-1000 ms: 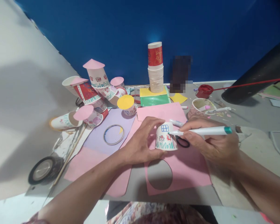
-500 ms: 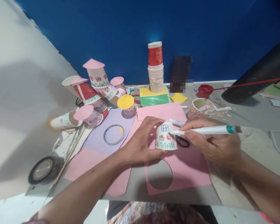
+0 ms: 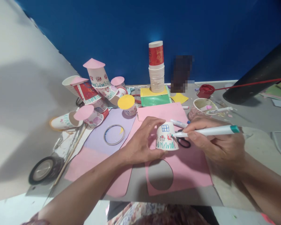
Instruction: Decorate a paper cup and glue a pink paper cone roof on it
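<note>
My left hand (image 3: 142,140) grips an upturned white paper cup (image 3: 165,137) that stands on a pink paper sheet (image 3: 189,168). The cup bears a blue window, red flowers and green zigzag grass. My right hand (image 3: 215,143) holds a white marker with a green end (image 3: 208,131); its tip touches the cup's right side by a red flower. Black scissor handles (image 3: 184,142) lie just right of the cup, under the marker.
A round hole (image 3: 160,175) is cut in the pink sheet. Decorated cups with paper lids (image 3: 96,90) are heaped at the left, a stack of cups (image 3: 156,67) stands at the back. A tape ring (image 3: 114,135), a black tape roll (image 3: 43,170) and a cup with markers (image 3: 202,106) lie around.
The marker tip has shifted slightly right and down along the cup's side. My left hand and the cup have stayed in place.
</note>
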A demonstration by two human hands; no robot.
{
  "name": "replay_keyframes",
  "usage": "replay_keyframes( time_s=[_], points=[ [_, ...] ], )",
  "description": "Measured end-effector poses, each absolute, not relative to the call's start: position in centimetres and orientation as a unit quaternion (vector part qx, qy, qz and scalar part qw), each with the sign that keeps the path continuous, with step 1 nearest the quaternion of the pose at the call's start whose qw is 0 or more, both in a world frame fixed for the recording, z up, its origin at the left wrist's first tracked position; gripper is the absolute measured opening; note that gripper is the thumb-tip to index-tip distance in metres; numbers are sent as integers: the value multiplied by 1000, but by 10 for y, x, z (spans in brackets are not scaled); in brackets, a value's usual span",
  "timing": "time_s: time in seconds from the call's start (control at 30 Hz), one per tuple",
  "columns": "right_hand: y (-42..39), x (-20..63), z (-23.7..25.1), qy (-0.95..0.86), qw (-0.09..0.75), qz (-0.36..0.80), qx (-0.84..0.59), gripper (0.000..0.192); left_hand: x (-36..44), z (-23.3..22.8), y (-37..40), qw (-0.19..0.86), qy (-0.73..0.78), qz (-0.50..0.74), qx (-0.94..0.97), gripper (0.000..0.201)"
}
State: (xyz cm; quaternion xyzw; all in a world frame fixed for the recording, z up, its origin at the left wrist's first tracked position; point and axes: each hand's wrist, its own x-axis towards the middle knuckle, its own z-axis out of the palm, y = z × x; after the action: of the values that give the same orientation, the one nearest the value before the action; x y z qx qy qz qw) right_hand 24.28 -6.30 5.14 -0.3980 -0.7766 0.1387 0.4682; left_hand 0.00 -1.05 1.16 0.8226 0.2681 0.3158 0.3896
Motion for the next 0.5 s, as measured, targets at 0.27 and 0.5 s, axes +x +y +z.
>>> replay_keyframes(
  time_s=[0.27, 0.5],
  points=[
    [-63, 245, 53, -786, 458, 130, -394, 19, 0, 12, -11, 389, 273, 312, 823, 78],
    [-62, 242, 53, -788, 462, 132, -384, 18, 0, 11, -10, 386, 262, 317, 826, 77]
  ],
)
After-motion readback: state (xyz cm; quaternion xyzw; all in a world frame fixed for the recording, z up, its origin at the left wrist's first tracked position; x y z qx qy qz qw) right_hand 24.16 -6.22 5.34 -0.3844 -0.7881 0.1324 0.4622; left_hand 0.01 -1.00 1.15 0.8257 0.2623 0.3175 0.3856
